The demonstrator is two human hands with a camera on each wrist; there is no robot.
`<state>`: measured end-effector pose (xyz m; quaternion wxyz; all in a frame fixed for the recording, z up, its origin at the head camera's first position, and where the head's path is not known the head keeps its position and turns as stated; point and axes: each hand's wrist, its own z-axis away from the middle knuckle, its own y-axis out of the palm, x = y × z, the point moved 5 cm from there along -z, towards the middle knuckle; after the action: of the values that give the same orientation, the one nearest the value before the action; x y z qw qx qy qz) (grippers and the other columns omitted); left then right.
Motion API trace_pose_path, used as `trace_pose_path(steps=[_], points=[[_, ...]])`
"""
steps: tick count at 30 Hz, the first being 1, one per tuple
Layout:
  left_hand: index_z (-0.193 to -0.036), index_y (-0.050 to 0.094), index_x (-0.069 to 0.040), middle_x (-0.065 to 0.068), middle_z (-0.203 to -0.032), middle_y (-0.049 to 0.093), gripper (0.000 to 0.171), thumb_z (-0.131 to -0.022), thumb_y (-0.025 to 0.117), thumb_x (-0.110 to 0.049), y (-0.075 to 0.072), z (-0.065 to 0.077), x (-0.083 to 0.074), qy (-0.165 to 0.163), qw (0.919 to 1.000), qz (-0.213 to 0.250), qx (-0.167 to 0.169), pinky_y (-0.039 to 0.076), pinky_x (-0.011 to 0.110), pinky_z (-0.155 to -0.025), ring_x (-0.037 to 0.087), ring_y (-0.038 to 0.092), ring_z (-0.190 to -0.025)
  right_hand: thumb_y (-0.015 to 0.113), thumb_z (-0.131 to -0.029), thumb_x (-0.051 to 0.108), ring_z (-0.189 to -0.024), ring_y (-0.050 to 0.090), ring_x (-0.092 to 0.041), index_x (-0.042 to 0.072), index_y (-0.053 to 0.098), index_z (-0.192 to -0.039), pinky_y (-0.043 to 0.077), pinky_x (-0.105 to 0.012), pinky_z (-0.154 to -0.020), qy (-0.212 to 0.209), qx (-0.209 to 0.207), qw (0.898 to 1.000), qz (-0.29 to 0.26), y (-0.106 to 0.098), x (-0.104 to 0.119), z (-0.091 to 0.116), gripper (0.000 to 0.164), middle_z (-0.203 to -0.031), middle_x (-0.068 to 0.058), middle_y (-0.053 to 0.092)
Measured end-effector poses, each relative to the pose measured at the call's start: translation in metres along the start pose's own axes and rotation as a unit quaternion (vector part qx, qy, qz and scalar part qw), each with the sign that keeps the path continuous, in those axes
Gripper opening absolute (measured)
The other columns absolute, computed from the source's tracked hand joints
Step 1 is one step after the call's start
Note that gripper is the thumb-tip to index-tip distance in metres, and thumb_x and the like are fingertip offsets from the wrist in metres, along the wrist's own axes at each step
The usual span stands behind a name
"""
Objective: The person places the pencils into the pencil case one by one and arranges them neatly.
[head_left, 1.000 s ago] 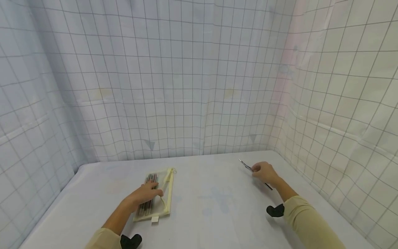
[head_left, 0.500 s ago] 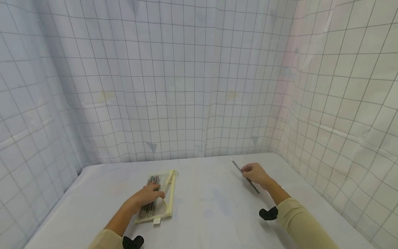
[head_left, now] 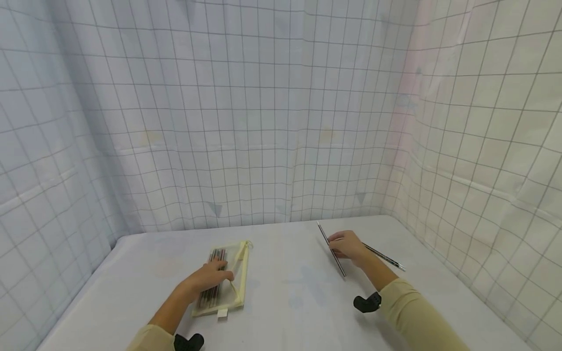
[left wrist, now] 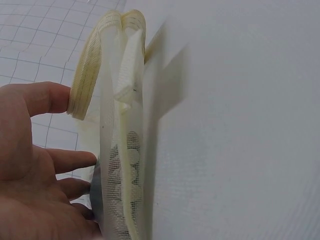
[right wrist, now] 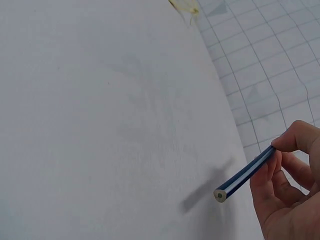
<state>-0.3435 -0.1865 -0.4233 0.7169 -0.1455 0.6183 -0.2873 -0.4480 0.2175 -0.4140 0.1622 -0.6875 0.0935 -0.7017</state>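
Observation:
My left hand [head_left: 208, 275] lies on a mesh zip pouch [head_left: 228, 287] with pale yellow edging at the left of the table. Several dark pencils [head_left: 215, 292] show inside it. In the left wrist view, the thumb touches the loose zip edge [left wrist: 87, 75] while the other fingers rest against the pouch's side. My right hand [head_left: 347, 246] pinches a dark blue pencil [right wrist: 245, 175] between thumb and fingers; its flat end shows a round core in the right wrist view. Another dark pencil shape [head_left: 386, 257] lies behind the right forearm, partly hidden by it.
A white cloth covers the table [head_left: 281, 292]. Gridded white curtains [head_left: 246, 122] hang behind it and at both sides. A small white tag [head_left: 222, 313] sticks out from the pouch's near edge. Dark wrist mounts [head_left: 368, 302] sit near both sleeves.
My right hand has moved left with the pencil in it, which now points more away from me. The other pencil has come into view on the right. My left hand stays on the pouch.

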Motion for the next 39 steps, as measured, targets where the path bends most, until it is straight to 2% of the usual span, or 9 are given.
trace_pose_path(steps=[14,21,33,39], points=[[-0.156,0.028,0.013,0.037,-0.164,-0.004,0.085,-0.092,0.067,-0.027,0.0,-0.001,0.003,0.007,1.0,-0.002,-0.001,0.002,0.077,-0.11,0.059,-0.012,-0.147,0.069,-0.09,-0.001,-0.083,0.063,-0.021,-0.007,0.069,-0.113,0.058,-0.03,-0.072,0.031,0.007,0.998,-0.062,0.041,0.013,0.005,0.025,-0.104,-0.015,0.066],[-0.157,0.027,0.012,0.036,-0.164,-0.005,0.085,-0.092,0.067,-0.026,0.0,-0.001,0.002,0.001,1.0,0.007,0.002,0.0,0.077,-0.111,0.058,-0.014,-0.147,0.069,-0.09,-0.001,-0.082,0.064,-0.019,-0.006,0.07,-0.112,0.058,-0.03,-0.072,0.038,0.023,0.998,-0.052,0.068,0.021,0.005,0.023,-0.101,-0.013,0.066],[-0.157,0.027,0.011,0.036,-0.165,-0.005,0.088,-0.091,0.068,-0.029,0.001,-0.002,0.0,-0.006,0.9999,-0.01,0.007,0.001,0.076,-0.111,0.058,-0.013,-0.148,0.072,-0.089,-0.002,-0.068,0.063,-0.013,-0.006,0.074,-0.107,0.058,-0.028,-0.065,0.033,0.073,0.996,-0.032,0.116,0.028,0.008,0.019,-0.09,-0.008,0.069],[-0.157,0.026,0.013,0.037,-0.164,-0.004,0.087,-0.092,0.066,-0.029,0.0,-0.002,-0.001,0.002,0.9998,-0.017,0.005,0.003,0.077,-0.111,0.058,-0.011,-0.147,0.072,-0.089,-0.001,-0.069,0.063,-0.013,-0.006,0.074,-0.107,0.059,-0.029,-0.067,0.022,0.098,0.994,-0.033,0.137,0.037,0.011,0.019,-0.091,-0.009,0.068]])
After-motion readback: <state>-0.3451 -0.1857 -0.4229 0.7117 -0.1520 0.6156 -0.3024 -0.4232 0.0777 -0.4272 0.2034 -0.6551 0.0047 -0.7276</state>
